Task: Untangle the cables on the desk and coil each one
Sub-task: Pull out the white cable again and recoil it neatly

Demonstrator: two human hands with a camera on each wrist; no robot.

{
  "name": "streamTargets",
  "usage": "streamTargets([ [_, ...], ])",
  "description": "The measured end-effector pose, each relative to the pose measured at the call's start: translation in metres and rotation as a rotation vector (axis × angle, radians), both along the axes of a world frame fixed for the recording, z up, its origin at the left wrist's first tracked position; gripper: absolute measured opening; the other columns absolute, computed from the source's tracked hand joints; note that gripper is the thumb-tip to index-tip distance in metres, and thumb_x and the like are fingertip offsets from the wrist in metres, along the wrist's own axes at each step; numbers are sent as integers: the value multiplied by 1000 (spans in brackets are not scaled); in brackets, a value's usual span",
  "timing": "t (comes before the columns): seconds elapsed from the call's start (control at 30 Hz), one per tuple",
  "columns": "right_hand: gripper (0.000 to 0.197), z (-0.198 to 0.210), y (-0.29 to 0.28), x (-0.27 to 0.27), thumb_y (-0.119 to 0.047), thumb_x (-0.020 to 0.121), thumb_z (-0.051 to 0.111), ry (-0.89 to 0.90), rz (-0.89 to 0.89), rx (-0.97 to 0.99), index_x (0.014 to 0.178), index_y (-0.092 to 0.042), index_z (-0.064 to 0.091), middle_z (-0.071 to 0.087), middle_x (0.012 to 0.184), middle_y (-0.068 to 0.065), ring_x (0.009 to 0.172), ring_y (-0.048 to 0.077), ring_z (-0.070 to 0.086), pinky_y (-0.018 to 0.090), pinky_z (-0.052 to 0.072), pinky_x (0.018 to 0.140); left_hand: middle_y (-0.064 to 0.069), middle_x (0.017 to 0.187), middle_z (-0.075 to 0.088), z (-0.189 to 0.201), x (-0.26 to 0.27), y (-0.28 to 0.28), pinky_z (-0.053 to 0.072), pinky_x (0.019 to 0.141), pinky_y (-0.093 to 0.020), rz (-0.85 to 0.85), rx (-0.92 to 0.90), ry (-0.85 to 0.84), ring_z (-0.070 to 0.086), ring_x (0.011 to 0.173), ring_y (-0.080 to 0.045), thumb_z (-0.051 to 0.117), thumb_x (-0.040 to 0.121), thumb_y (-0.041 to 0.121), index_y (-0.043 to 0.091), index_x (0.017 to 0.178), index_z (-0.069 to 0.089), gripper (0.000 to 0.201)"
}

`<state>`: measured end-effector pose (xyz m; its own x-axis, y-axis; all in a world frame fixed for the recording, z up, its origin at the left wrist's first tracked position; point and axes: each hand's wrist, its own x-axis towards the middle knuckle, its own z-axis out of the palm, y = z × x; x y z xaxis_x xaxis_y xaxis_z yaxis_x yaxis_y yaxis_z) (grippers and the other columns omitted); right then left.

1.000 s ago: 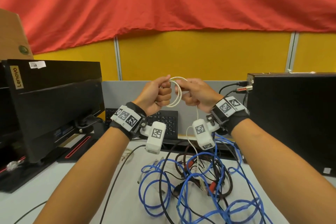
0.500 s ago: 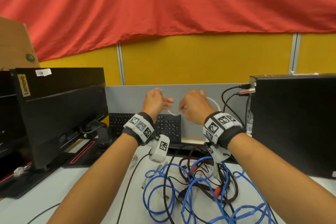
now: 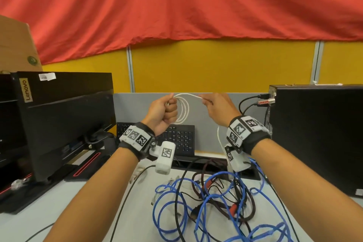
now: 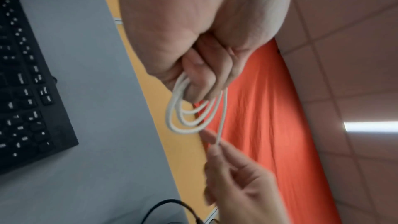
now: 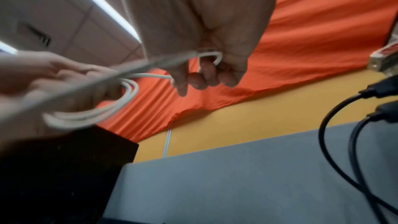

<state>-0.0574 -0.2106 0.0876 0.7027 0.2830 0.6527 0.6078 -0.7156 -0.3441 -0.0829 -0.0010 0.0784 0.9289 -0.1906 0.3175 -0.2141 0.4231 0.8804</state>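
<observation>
A thin white cable (image 3: 183, 109) hangs in several loops from my left hand (image 3: 164, 111), which grips the coil in a fist above the keyboard. In the left wrist view the loops (image 4: 189, 117) droop below the curled fingers. My right hand (image 3: 215, 107) pinches the cable's free strand a short way to the right; the strand (image 5: 150, 75) runs from its fingers to the coil. A white tail (image 3: 219, 139) drops past my right wrist. On the desk below lies a tangle of blue cable (image 3: 206, 208), black cable (image 3: 177, 202) and dark brown cable (image 3: 249, 210).
A black monitor (image 3: 59, 124) stands at the left, a black computer case (image 3: 318, 133) at the right with two black plugs (image 3: 261, 98) in it. A black keyboard (image 3: 176, 137) leans against the grey partition (image 3: 133, 108). A black wire (image 3: 125, 198) crosses the desk.
My hands have moved apart again, the right one drawing a fresh length of white cable out from the coil. The view has tilted slightly upward over the second.
</observation>
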Motion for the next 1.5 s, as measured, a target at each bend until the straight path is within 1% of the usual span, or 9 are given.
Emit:
streamTargets([
  [0.17, 50, -27, -12, -2, -7, 103, 47, 267, 85, -164, 148, -27, 43, 63, 97, 7, 62, 13, 54, 19, 42, 50, 8, 41, 27, 3, 17, 24, 15, 33, -19, 281, -357, 166, 22, 30, -6, 25, 109, 18, 18, 67, 35, 43],
  [0.33, 27, -38, -4, -13, -31, 105, 50, 170, 89, -391, 83, -29, 66, 58, 69, -3, 60, 17, 52, 30, 42, 54, 2, 48, 32, -11, 28, 39, 16, 36, -17, 580, -355, 209, 24, 32, -7, 22, 100, 0, 14, 73, 35, 34],
  [0.47, 51, -38, 24, -28, -53, 98, 53, 43, 91, -663, 77, -11, 72, 65, 63, 2, 56, 23, 56, 32, 46, 55, -11, 60, 60, -23, 30, 16, 38, 37, -19, 602, -168, 171, 48, 37, -11, 24, 107, 10, 6, 101, 44, 21],
  [0.53, 46, -31, 34, -34, -49, 97, 59, 77, 260, -561, 64, -18, 68, 60, 54, -5, 47, 17, 48, 32, 39, 50, -16, 73, 67, -28, 29, 4, 48, 41, -22, 527, -91, 169, 61, 48, -16, 26, 107, 14, 3, 108, 45, 21],
  [0.63, 38, -15, 33, -38, -32, 100, 61, 61, 388, -197, 62, -29, 66, 46, 45, -11, 41, 8, 35, 24, 28, 48, 4, 45, 49, -34, 27, -3, 33, 33, -18, 476, 82, 174, 42, 33, -8, 34, 105, 11, 10, 80, 46, 28],
  [0.73, 29, 2, 19, -30, -25, 105, 52, -104, 230, 113, 93, -12, 75, 51, 61, -10, 51, 2, 36, 24, 28, 54, 8, 45, 29, -38, 23, 0, 17, 33, -20, 430, 208, 154, 23, 34, -7, 37, 108, 22, 18, 68, 40, 40],
  [0.9, 26, 20, -9, -11, -32, 101, 59, -212, -7, 354, 96, -19, 80, 62, 80, 6, 78, 15, 46, 31, 33, 70, 10, 44, 22, -35, 5, -6, 15, 33, -18, 146, 133, 178, 18, 33, -5, 45, 106, 34, 22, 62, 36, 46],
  [1.2, 31, 0, -8, -12, -19, 103, 57, 254, 301, 636, 87, 4, 70, 68, 69, 12, 52, 14, 60, 21, 47, 50, 11, 38, 23, -19, -19, -40, 13, 30, -17, -133, -6, 137, 5, 40, -9, 39, 107, 36, 21, 57, 36, 52],
  [1.5, 32, -1, -10, -15, -23, 104, 55, 625, 417, 803, 81, -5, 66, 58, 60, 2, 45, 6, 49, 15, 39, 44, 9, 50, 8, -21, -18, -47, 14, 29, -17, -206, -31, 160, 5, 39, -8, 36, 108, 34, 21, 55, 39, 54],
])
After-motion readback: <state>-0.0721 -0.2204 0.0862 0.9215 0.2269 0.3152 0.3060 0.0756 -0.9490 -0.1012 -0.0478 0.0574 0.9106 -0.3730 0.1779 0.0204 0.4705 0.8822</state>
